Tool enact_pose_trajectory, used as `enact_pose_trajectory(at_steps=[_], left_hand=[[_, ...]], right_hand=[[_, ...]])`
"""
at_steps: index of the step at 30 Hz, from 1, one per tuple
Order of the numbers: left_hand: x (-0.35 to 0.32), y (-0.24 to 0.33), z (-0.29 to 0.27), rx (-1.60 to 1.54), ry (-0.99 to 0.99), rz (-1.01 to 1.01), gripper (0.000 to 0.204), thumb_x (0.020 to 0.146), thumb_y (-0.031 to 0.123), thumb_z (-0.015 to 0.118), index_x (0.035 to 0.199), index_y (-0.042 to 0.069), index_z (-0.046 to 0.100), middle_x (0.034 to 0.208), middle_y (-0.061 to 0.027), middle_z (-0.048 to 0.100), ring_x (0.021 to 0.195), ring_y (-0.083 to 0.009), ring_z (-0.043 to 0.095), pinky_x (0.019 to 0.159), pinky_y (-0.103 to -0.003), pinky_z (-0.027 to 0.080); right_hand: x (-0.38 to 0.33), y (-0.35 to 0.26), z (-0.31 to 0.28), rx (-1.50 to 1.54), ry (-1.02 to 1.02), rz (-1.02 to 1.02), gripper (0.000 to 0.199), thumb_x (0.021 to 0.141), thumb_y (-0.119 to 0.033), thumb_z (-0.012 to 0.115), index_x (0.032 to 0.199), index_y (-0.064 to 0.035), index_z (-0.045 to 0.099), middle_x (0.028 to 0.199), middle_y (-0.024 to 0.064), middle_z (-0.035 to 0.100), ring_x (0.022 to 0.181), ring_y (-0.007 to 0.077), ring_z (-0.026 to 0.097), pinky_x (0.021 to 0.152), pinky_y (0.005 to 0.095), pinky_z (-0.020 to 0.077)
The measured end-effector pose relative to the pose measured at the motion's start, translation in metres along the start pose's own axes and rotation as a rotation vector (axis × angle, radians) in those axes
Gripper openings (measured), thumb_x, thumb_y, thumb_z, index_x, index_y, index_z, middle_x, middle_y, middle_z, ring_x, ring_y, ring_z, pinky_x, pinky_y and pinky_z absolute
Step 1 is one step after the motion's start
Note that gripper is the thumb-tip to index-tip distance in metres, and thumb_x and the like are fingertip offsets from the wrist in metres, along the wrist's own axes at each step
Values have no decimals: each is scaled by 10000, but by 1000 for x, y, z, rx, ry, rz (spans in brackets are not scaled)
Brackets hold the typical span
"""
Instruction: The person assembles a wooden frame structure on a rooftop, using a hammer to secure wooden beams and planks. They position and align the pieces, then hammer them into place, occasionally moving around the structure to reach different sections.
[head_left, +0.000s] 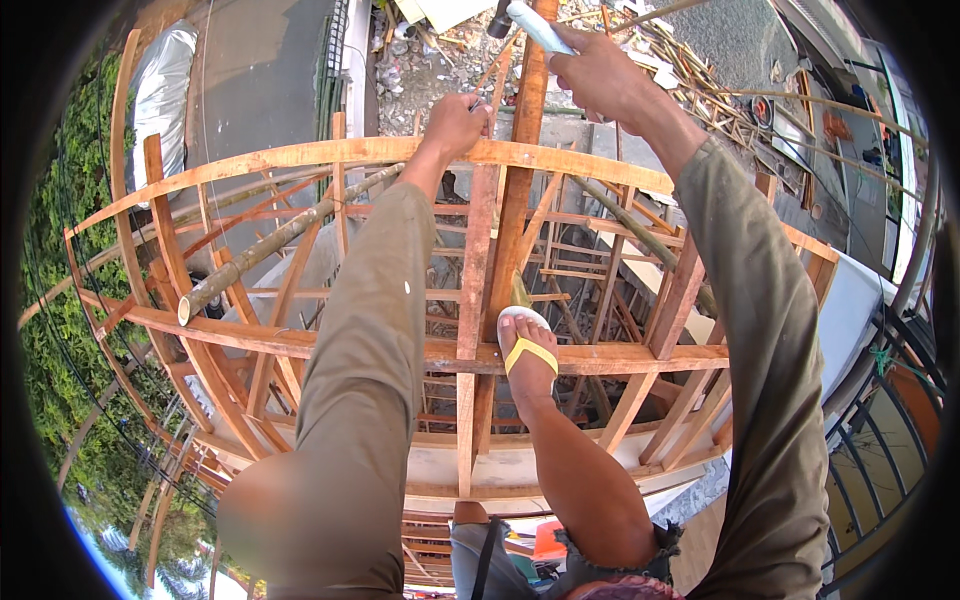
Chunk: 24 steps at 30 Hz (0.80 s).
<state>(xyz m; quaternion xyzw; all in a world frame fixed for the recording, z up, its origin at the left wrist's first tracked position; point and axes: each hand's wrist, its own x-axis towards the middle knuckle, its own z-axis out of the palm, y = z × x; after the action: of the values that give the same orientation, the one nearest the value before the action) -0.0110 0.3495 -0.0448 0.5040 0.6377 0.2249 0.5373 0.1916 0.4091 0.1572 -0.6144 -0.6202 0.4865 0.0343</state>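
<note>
My left hand [457,122] closed on the curved wooden beam [300,155], my right hand [598,72] above it gripping a hammer [532,22], my sandalled foot [527,350] on a plank below.

— What's the frame [400,152] made of?
— Bare reddish wood, rough-sawn and matt. The bamboo pole [280,240] on it looks dry, grey and rough.
— And the hammer [530,22]?
— Smooth pale handle, dark dull metal head.

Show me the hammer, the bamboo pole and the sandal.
hammer [535,25], head view, on its pale handle
bamboo pole [280,240], head view, mid-length
sandal [528,352], head view, on its yellow strap
</note>
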Motion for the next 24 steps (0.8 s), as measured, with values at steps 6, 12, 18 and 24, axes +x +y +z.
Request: enact_pose_trajectory(at_steps=[6,12,18,24], left_hand=[[0,1,-1,133,8,33,242,933,225,666,881,2,742,749,-137,729,732,-257,720,716,-393,542],[-4,11,-2,140,-23,-40,232,959,169,661,870,-34,728,772,-89,720,689,-146,684,667,-310,540],[-5,11,-3,204,-22,-10,246,952,182,673,842,-32,727,741,-91,717,689,-151,684,674,-311,540],[-6,18,-4,180,-20,-17,275,936,235,683,876,-29,729,775,-110,728,715,-199,692,718,-344,547]], right_hand=[[2,-9,-4,-128,-86,-37,531,1014,-242,516,1520,-96,450,751,19,534,553,94,496,453,276,432],[5,-11,1,-128,-96,47,537,1015,-251,509,1519,-75,444,771,38,558,564,94,501,470,287,461],[12,-14,-7,-135,34,-77,532,1025,-243,484,1525,-67,429,748,32,552,573,117,520,489,324,471],[13,-10,-3,-339,-287,6,500,1016,-236,503,1480,-49,476,702,22,547,574,102,526,520,333,475]])
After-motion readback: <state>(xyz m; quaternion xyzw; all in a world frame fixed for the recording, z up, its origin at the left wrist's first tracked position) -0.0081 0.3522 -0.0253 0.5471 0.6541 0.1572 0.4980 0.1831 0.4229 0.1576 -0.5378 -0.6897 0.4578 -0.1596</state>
